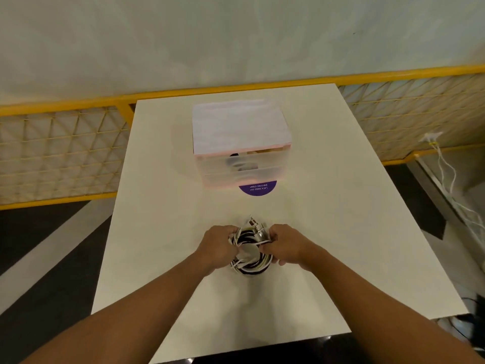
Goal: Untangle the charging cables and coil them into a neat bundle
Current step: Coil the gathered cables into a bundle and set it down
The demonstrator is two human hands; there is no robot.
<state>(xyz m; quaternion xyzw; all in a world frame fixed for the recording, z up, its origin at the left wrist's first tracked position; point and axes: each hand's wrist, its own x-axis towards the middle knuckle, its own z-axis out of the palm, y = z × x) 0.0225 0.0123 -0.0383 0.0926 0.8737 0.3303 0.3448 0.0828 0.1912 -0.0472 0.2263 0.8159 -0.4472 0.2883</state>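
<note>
cables (250, 254) black-and-white ring coil | left hand (219, 246), right hand (284, 245) gripping sides

The cables (253, 269) apparently rest on the table (328, 232) before the drawers (240, 164).

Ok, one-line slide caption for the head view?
Left hand and right hand grip a coil of black and white cables at the table, drawer box behind.

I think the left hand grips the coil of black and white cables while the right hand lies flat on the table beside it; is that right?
Not quite. The right hand does not lie flat on the table; it grips the coil of black and white cables too, from the side opposite the left hand, as the head view shows.
</note>
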